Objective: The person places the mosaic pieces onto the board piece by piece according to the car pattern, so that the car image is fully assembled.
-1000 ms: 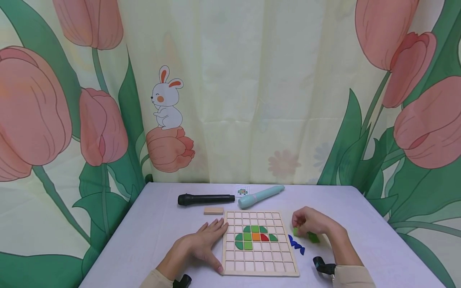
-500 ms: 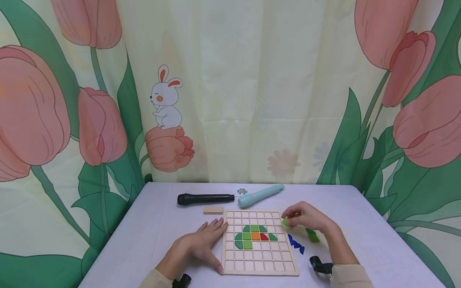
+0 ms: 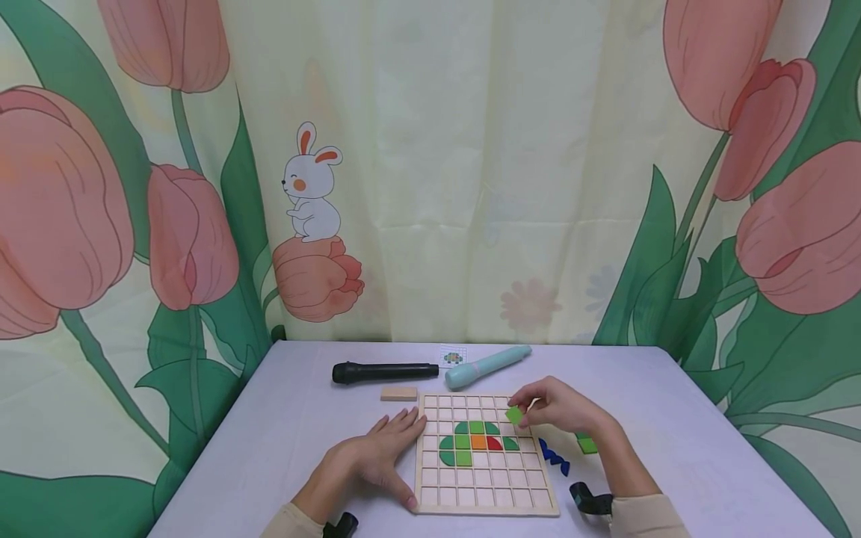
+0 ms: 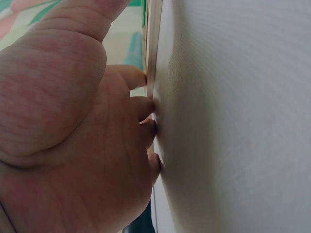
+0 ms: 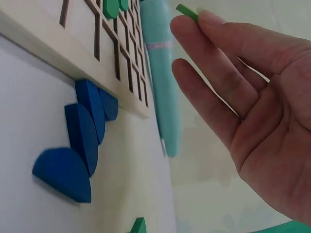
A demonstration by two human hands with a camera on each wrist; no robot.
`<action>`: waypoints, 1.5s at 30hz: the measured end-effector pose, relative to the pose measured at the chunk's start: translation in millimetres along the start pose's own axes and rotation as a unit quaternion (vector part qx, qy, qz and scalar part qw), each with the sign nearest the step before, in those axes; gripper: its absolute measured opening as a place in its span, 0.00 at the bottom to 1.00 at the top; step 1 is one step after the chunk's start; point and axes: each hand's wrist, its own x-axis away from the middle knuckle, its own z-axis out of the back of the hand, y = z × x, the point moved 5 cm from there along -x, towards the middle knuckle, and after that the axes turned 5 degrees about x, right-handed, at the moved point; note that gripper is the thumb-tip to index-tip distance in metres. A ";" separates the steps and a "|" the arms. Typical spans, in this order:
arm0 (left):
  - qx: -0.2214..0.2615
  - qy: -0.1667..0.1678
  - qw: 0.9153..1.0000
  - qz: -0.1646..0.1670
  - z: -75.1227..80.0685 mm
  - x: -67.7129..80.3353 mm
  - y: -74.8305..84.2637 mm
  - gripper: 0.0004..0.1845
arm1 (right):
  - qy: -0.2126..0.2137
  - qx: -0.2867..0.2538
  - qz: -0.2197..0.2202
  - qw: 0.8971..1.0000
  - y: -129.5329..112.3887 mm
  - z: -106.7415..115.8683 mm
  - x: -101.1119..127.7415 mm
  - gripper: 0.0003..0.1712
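Observation:
My right hand pinches a light green square tile between thumb and fingers, above the upper right of the wooden grid board. In the right wrist view the same tile shows edge-on at the fingertips. Green, orange and red tiles fill several cells in the board's middle. My left hand lies with fingers spread along the board's left edge, thumb at its lower left corner. In the left wrist view the left hand's fingertips touch down beside the board's side.
Several blue quarter-round pieces lie right of the board, with green pieces farther right, partly behind the right wrist. Behind the board are a black microphone-like stick, a turquoise stick, a small wooden block and a pattern card.
My right hand has lifted the light green square tile from the table beside the board and moved left, over the board's upper right. The left hand has stayed in place.

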 end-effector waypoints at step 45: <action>-0.006 0.008 1.000 -0.012 -1.0 1.4 1.2 0.74 | -0.091 0.032 0.044 0.994 -38.1 -61.4 -20.0 0.10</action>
